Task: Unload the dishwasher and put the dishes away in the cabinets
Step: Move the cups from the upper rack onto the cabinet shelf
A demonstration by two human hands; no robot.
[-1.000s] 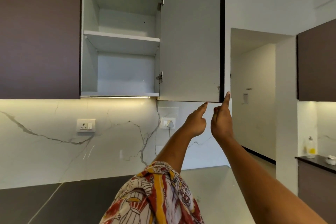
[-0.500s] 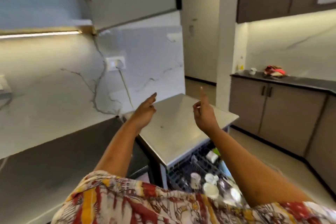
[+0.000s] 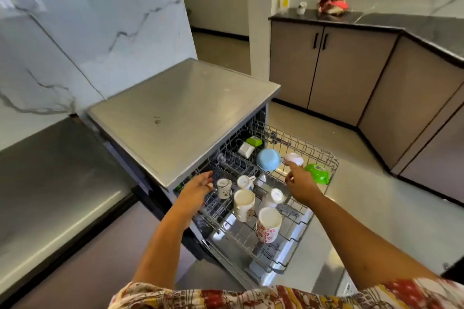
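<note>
both hands are empty over the pulled-out rack (image 3: 308, 145), fingers loose: the left hand (image 3: 197, 190) just beside a small cup (image 3: 224, 187), the right hand (image 3: 300, 184) pointing at a pale bowl (image 3: 294, 158), likely choosing what to lift.

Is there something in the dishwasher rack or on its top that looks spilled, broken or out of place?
Nothing looks spilled or broken. The mugs and bowls stand in the pulled-out rack, a few tilted. The one oddity is a small dark mark on the dishwasher top, near its middle.
</note>
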